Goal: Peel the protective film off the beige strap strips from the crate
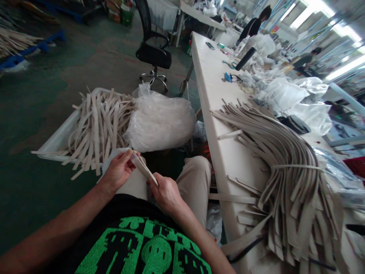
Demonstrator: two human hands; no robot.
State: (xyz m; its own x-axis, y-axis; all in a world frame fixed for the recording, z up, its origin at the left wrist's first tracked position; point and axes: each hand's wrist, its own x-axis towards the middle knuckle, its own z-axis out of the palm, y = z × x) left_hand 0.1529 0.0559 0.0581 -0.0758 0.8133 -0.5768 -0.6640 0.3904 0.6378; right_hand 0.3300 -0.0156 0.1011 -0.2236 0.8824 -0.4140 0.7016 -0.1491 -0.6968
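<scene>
A beige strip (143,166), seemingly fabric or leather and doubled over, stretches between my two hands above my lap. My left hand (119,169) pinches its upper end between thumb and fingers. Around the lower end, my right hand (165,191) is closed, with the strip's tip showing past the thumb. A pale sheet or bag (112,155) lies behind my left hand, over my knee. Just beyond it, a white tray (54,146) on the floor holds a tangled heap of similar loose strips (98,121).
To the right, a long table (207,80) carries a big tied bundle of strips (296,179), scissors (229,64), a phone (210,45) and plastic bags (285,91). A stuffed clear bag (161,121) sits beside the tray. An office chair (154,53) stands ahead. Another person (252,28) is further back.
</scene>
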